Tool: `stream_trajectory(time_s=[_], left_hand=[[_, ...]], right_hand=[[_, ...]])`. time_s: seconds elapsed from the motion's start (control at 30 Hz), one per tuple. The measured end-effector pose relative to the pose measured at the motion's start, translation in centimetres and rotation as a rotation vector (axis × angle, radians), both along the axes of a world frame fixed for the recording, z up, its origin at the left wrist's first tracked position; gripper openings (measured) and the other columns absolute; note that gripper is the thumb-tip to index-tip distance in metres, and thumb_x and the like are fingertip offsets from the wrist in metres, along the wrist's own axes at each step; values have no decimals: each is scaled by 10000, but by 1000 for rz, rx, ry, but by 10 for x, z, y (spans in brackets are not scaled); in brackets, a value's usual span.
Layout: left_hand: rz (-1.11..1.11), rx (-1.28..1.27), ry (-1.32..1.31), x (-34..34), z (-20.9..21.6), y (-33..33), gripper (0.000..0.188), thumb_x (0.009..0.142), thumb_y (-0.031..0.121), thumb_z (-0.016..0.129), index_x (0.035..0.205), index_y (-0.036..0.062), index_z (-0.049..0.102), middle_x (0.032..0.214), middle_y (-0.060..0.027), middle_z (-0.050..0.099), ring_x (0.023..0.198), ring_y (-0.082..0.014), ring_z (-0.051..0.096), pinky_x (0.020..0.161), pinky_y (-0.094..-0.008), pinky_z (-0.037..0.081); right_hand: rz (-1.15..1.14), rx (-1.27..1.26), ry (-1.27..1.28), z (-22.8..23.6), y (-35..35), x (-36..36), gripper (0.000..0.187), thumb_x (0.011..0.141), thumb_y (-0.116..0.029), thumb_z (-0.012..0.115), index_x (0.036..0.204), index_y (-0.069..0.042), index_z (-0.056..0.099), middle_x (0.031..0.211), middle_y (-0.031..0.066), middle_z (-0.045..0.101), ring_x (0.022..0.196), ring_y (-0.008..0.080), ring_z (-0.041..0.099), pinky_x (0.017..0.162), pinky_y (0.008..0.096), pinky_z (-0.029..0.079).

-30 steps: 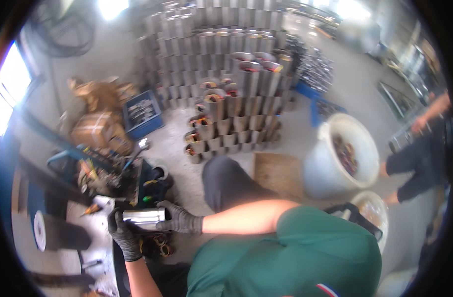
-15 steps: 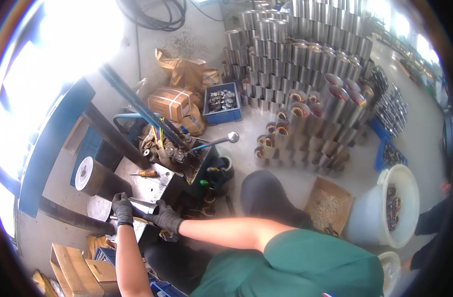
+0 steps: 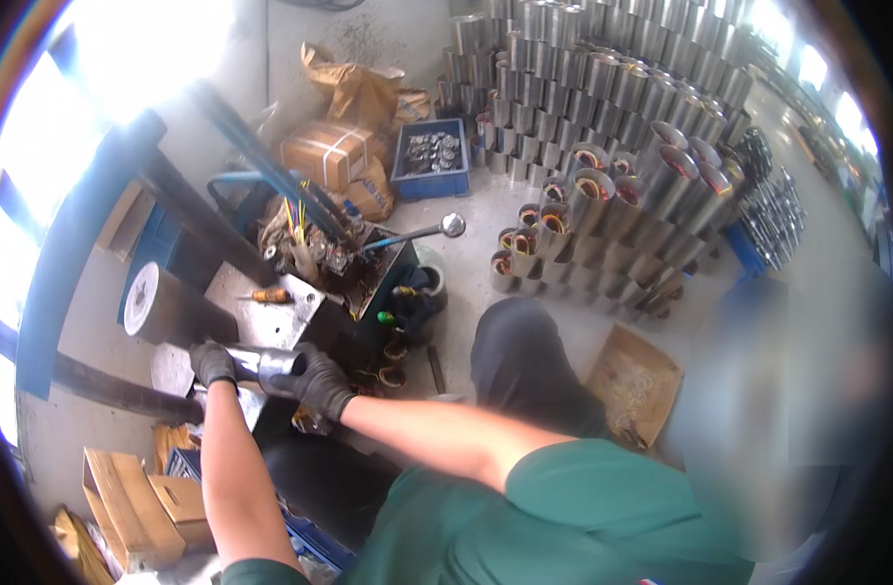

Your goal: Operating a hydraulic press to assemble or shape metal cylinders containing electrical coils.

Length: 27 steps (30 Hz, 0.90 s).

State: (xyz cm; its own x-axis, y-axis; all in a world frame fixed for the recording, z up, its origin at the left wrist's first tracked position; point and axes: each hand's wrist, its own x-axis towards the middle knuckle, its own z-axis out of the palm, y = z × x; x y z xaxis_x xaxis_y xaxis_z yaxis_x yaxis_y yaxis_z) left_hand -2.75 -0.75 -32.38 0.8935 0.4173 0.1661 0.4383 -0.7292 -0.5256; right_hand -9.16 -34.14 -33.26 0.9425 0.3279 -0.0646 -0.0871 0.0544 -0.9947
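A shiny metal tube (image 3: 261, 362) lies sideways between my two gloved hands, in front of the press. My left hand (image 3: 213, 364), in a dark grey glove, grips its far left end. My right hand (image 3: 321, 383), gloved alike, is closed round the right end, where the tube's opening shows. Just behind the tube is the press's thick dark round ram (image 3: 183, 304) with a pale end face. On the metal block (image 3: 295, 314) beyond my hands rests a screwdriver (image 3: 270, 295) with an orange handle.
Metal tubes (image 3: 602, 93) stand stacked at the back, several with coloured wires inside. A blue crate (image 3: 431, 185) of metal parts sits near cartons (image 3: 325, 154). A ball-ended lever (image 3: 407, 237) sticks out beyond the block. A shallow cardboard tray (image 3: 634, 385) lies right of my knee.
The tube now shows more of its bright side between my hands, held more level. My hands have shifted slightly left and up in the picture, and the whole view has turned a little.
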Motion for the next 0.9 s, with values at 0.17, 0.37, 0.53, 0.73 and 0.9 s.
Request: stream_trajectory(time_s=[0.17,0.37,0.53,0.73,0.9], left_hand=[[9,-455,-423,-26,-3,10,292,1019,182,590,1103,-31,772,1087,-267,787,1049,-454,744,965,-499,554],[184,-959,-923,-29,6,-13,460,1111,364,572,1207,-45,760,1147,-296,777,1097,-472,729,972,-506,534],[204,-997,-977,-32,2,-12,347,1063,291,689,1142,-36,775,1030,-212,809,935,-357,748,902,-463,549],[-324,-902,-1277,-36,70,-56,254,1088,232,688,1104,-12,754,1019,-165,803,872,-284,726,863,-423,563],[-430,-596,-1182,-35,99,-94,158,1088,221,674,1075,70,721,1009,-144,787,913,-331,761,833,-435,577]], right_hand=[[105,386,251,-52,-76,-7,718,830,-354,965,1360,-41,595,1249,148,706,1144,228,689,944,388,599],[182,562,205,28,-176,17,695,913,-337,875,1458,-47,554,1333,108,668,1255,192,636,1048,380,559],[525,808,217,97,-267,45,989,861,-484,841,1630,-30,416,1415,138,657,1196,246,723,901,396,656],[419,987,229,77,-280,42,965,923,-483,782,1660,-27,358,1377,194,672,986,298,780,681,365,655],[434,791,396,61,-264,36,900,903,-577,841,1596,-124,490,1392,96,695,1162,225,735,810,362,649]])
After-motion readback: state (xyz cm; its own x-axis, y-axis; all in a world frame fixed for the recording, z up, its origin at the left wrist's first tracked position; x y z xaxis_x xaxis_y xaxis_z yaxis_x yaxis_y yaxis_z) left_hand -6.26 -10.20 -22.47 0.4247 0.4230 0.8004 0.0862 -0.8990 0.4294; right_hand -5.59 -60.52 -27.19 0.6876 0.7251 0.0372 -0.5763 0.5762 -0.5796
